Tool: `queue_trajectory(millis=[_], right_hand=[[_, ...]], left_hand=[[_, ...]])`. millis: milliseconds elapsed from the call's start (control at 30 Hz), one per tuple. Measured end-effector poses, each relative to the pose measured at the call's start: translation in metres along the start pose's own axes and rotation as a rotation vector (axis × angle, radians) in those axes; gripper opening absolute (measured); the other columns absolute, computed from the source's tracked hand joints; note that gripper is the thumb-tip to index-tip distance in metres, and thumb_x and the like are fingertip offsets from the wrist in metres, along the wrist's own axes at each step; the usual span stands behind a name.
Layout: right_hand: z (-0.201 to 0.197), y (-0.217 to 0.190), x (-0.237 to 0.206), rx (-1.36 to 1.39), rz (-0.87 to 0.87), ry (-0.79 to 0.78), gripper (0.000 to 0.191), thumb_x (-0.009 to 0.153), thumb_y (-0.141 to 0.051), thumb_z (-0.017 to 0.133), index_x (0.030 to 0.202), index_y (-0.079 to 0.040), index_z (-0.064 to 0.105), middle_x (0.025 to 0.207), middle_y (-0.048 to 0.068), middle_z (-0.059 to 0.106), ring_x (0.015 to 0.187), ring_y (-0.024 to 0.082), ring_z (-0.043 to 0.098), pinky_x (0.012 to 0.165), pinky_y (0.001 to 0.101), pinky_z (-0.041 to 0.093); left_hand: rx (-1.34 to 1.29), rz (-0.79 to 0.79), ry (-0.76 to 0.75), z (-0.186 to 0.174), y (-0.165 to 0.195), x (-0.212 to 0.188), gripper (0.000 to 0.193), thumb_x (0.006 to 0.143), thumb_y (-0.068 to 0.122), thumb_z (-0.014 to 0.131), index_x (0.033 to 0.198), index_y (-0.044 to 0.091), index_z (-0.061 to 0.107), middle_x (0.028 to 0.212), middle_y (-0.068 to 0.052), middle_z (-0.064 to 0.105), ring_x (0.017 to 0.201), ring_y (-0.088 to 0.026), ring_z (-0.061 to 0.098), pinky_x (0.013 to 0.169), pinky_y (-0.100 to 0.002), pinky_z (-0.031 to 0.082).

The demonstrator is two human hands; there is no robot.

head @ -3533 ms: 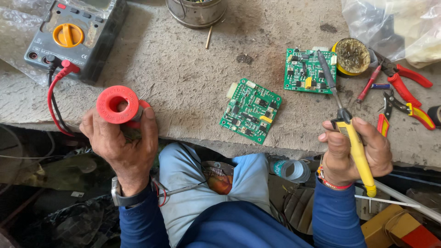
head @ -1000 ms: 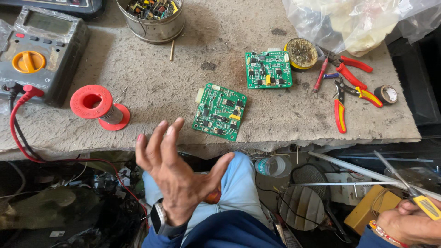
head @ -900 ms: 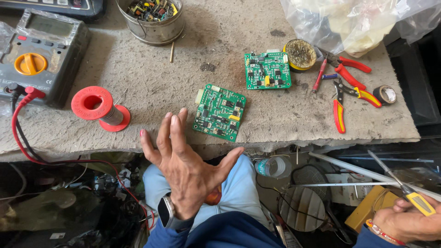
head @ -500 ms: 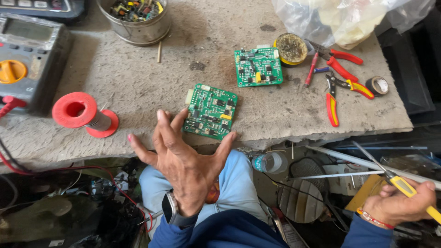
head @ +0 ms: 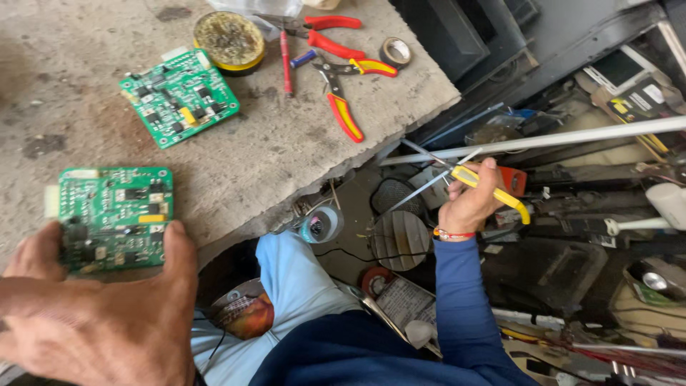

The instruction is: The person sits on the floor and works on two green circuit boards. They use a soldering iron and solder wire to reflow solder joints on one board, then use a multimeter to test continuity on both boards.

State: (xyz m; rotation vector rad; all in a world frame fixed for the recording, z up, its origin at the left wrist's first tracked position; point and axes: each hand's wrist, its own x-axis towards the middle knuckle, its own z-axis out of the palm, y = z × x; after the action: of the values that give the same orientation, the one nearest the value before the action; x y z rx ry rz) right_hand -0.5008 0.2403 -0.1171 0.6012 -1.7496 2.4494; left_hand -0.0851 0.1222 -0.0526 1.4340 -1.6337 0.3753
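Concrete slab (head: pixel 300 143): work surface ahead of both hands. Left hand (head: pixel 93 322): fingers spread wide, now closing round the near green circuit board (head: pixel 111 214), judged mid-pickup; a firm edge grip comes next. Right hand (head: pixel 468 207): clamped on yellow-handled tool (head: pixel 493 193), swung further out rightward off the slab than half a second ago.

Rough, matt concrete table (head: pixel 286 150); glossy green circuit board (head: pixel 114 214); yellow plastic tool handle (head: pixel 493 191); red-and-yellow plastic-gripped metal pliers (head: pixel 343 107).
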Motion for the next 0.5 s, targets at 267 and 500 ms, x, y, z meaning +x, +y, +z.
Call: queue_trajectory(millis=[267, 500], right_hand=[[0.029, 0.041, 0.012, 0.063, 0.353, -0.288, 0.043, 0.101, -0.052, 0.067, 0.098, -0.010, 0.060, 0.079, 0.000, 0.060, 0.060, 0.009, 0.051, 0.051, 0.0240, 0.036], [0.060, 0.053, -0.071, 0.036, 0.569, -0.420, 0.045, 0.102, -0.052, 0.066, 0.099, -0.008, 0.059, 0.070, -0.003, 0.050, 0.059, 0.008, 0.047, 0.052, 0.0252, 0.037]], left_hand=[[-0.506, -0.117, 0.037, -0.026, 0.005, -0.005, 0.128, 0.081, 0.031, 0.093, 0.159, 0.000, -0.004, 0.131, -0.025, 0.065, 0.118, -0.037, 0.069, 0.106, -0.045, 0.046], [-0.462, -0.025, 0.080, -0.037, 0.020, 0.009, 0.131, 0.069, 0.029, 0.093, 0.156, -0.005, 0.002, 0.118, -0.029, 0.065, 0.105, -0.041, 0.070, 0.104, -0.059, 0.044]])
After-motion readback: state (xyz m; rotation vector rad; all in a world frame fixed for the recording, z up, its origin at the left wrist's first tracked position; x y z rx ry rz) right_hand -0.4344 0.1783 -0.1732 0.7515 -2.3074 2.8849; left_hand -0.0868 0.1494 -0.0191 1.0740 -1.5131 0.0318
